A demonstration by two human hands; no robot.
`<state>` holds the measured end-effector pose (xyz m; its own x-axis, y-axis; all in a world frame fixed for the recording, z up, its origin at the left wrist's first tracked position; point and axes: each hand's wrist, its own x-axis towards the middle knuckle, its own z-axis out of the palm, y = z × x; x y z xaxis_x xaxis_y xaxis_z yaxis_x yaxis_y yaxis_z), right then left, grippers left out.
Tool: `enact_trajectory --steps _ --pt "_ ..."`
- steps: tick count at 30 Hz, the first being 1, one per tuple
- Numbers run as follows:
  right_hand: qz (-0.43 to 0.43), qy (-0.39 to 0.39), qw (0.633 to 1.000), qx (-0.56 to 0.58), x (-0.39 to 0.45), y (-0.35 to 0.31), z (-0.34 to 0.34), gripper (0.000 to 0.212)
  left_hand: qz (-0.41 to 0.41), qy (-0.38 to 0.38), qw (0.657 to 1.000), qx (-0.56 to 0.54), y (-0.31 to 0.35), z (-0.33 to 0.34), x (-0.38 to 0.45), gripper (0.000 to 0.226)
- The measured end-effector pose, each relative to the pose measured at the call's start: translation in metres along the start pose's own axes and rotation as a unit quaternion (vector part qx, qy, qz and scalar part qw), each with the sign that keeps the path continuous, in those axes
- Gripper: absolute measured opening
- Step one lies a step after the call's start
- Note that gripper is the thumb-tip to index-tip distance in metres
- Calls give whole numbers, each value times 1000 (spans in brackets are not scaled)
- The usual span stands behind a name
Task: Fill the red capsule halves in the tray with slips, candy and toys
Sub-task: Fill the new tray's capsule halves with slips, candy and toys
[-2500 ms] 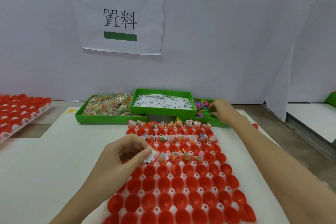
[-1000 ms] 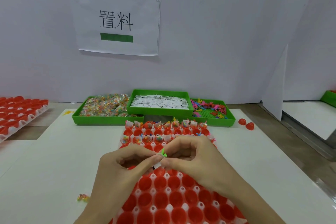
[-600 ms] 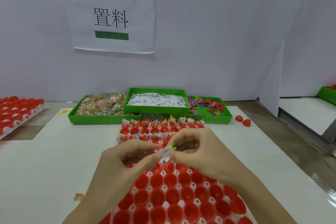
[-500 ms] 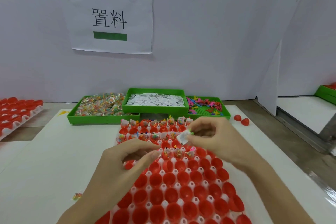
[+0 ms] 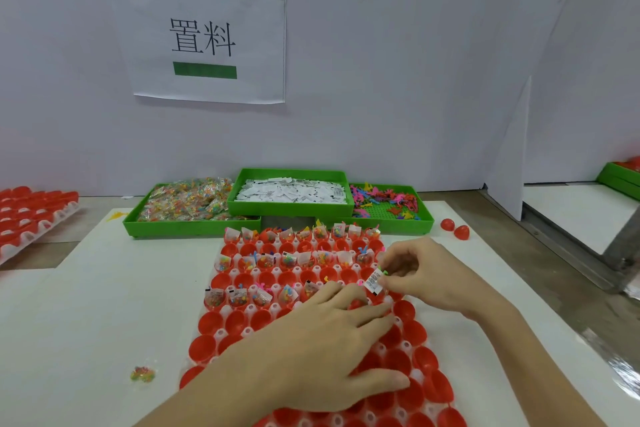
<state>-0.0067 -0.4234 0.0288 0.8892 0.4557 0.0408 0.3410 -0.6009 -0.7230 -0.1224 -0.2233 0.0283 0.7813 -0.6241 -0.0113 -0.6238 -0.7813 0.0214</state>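
Two hands work over the white tray (image 5: 221, 333) of red capsule halves (image 5: 239, 321). The left hand (image 5: 332, 347) lies flat with straight fingers pressing down on the empty halves near the tray's middle, holding nothing. The right hand (image 5: 426, 274) sits at the tray's right edge, thumb and fingertips pinching a folded printed paper slip (image 5: 374, 282) with a bit of green toy (image 5: 382, 272) showing at its top, just above the red cups. Far rows already carry slips, candy and toys. Behind the tray stand three green bins: candy packets (image 5: 187, 201) on the left, slips (image 5: 291, 190) in the middle, coloured toys (image 5: 384, 199) on the right. One stray candy packet (image 5: 142, 374) rests on the white table (image 5: 86, 305), and two loose red halves (image 5: 455, 229) lie beyond the right hand.
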Motion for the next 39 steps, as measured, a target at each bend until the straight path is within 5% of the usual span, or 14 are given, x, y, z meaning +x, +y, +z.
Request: enact_trajectory --steps 12,17,34,39 --pt "-48 -5 989 -137 2 -9 18 16 -29 -35 999 -20 -3 12 7 84" --pt "-47 -20 991 -120 -1 -7 10 3 -25 -32 999 -5 -5 11 6 84" --pt "-29 7 994 -105 6 -5 19 17 -18 -30 999 -11 -4 7 7 81" --pt "-68 -4 993 -93 1 -7 8 9 3 58 998 -34 -8 1 -1 63"
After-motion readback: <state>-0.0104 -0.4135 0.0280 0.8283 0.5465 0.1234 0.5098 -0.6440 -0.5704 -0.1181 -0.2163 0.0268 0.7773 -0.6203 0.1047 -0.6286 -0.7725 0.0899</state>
